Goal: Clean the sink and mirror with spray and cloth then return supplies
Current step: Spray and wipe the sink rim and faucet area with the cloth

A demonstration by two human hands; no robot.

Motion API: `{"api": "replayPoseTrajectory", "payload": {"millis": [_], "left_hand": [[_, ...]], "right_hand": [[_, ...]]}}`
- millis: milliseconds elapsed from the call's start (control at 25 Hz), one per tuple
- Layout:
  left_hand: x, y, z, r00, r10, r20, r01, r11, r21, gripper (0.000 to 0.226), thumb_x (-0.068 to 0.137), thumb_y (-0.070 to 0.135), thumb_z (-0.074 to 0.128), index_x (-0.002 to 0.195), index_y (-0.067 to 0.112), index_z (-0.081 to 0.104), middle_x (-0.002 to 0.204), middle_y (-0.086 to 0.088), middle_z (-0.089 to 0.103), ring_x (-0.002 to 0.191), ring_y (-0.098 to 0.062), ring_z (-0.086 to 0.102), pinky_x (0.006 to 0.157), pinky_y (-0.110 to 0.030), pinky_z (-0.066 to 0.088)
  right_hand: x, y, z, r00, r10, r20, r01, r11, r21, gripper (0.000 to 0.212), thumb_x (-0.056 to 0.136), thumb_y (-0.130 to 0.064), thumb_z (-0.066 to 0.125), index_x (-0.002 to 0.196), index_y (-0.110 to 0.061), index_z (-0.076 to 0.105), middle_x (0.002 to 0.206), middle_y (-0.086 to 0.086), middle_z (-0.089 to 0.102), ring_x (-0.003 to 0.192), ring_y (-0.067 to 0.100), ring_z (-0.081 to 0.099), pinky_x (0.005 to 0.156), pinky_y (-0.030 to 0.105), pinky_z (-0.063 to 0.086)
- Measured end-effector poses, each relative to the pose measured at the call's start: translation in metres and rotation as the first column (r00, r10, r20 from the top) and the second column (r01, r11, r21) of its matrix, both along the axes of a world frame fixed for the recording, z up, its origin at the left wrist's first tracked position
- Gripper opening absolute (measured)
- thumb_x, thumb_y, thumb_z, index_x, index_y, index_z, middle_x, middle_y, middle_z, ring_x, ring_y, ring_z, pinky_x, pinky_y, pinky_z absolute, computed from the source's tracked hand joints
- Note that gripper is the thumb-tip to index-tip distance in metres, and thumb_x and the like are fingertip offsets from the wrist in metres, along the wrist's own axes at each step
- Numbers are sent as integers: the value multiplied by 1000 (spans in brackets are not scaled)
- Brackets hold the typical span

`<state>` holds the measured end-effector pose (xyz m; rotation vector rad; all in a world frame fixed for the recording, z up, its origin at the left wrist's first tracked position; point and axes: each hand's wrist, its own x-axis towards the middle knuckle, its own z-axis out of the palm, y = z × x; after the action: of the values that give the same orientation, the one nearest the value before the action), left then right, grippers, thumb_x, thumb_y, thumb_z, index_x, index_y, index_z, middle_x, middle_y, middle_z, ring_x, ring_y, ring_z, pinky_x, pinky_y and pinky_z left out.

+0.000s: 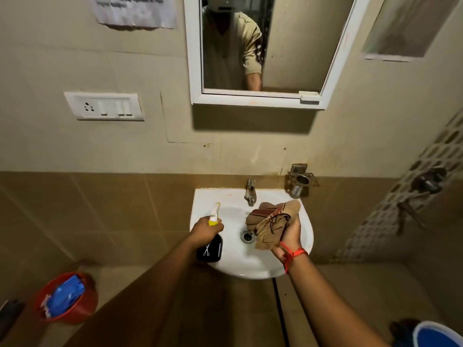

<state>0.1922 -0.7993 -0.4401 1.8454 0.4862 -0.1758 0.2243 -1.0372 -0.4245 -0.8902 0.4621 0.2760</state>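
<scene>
A white wall-hung sink with a drain and a chrome tap sits below a white-framed mirror. My left hand grips a black spray bottle with a white and yellow nozzle, held over the sink's left side with the nozzle aimed toward the wall. My right hand holds a bunched tan cloth with dark stripes over the right half of the basin, beside the drain.
A metal cup holder is fixed to the wall right of the tap. A switch plate and a paper notice are on the wall. A red bucket stands on the floor at left, a blue-rimmed bucket at bottom right.
</scene>
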Motion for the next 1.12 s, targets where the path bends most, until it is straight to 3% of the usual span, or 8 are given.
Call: {"api": "replayPoseTrajectory", "payload": {"millis": [160, 360, 560, 680, 840, 920, 1000, 1120], "left_hand": [[27, 4, -27, 998, -13, -55, 17, 998, 64, 26, 80, 35, 69, 94, 13, 71, 90, -4, 70, 84, -23, 62, 74, -32, 47], [63, 21, -49, 999, -1, -53, 9, 988, 157, 28, 71, 43, 70, 77, 15, 71, 83, -7, 75, 84, -28, 70, 85, -38, 55], [80, 57, -59, 993, -60, -97, 62, 998, 17, 28, 86, 16, 75, 111, 5, 70, 102, -15, 70, 91, -30, 68, 79, -32, 55], [88, 82, -53, 987, -146, -59, 145, 989, -29, 30, 92, 0, 66, 120, -10, 62, 100, -17, 69, 90, -26, 68, 72, -17, 56], [91, 110, -47, 995, -100, -32, 97, 992, -80, 24, 94, -8, 58, 117, -12, 63, 92, -11, 67, 78, -17, 63, 62, -14, 56], [94, 123, -53, 996, -82, -23, 80, 993, -86, 17, 95, -4, 58, 110, -7, 65, 92, -10, 68, 77, -20, 64, 65, -20, 58], [97, 133, -60, 999, -50, -22, 47, 994, -102, 12, 96, -5, 56, 102, 1, 65, 92, -12, 69, 78, -23, 65, 63, -20, 58], [100, 144, -67, 997, -78, 0, 77, 991, -113, 20, 95, -9, 55, 111, -3, 65, 105, -15, 71, 85, -21, 69, 64, -22, 60]], "right_hand": [[32, 7, -58, 992, 22, -121, -25, 999, -23, 67, 86, -58, 44, 133, -14, 65, 99, 5, 79, 107, 30, 63, 77, 45, 52], [24, 21, -54, 967, -138, -214, 114, 986, -121, 40, 111, -15, 22, 91, -3, 54, 81, 17, 51, 73, 22, 54, 56, 23, 55], [50, 76, -51, 983, -138, 119, 150, 984, -97, 61, 107, -50, 30, 120, 0, 62, 100, 19, 61, 92, 33, 57, 81, 39, 51], [74, 115, -79, 958, -184, 219, 231, 949, -215, 64, 85, -70, 57, 104, -10, 65, 91, 19, 63, 87, 36, 59, 80, 47, 51], [119, 152, -96, 842, 154, 516, 332, 605, -723, 69, 100, -66, 31, 144, -14, 41, 143, 33, 48, 126, 37, 50, 115, 60, 35], [158, 158, -128, 779, 472, 412, 396, 139, -908, 74, 103, -58, 24, 159, -10, 23, 167, 15, 18, 155, 28, 19, 129, 42, 15], [186, 157, -166, 751, 643, 148, 333, -176, -926, 75, 100, -53, 15, 160, -7, 18, 165, 6, 2, 158, 28, 10, 126, 50, 23], [204, 156, -197, 792, 610, -4, 175, -233, -956, 80, 96, -55, 11, 161, -9, 15, 167, 9, 7, 157, 30, 12, 123, 53, 26]]}}
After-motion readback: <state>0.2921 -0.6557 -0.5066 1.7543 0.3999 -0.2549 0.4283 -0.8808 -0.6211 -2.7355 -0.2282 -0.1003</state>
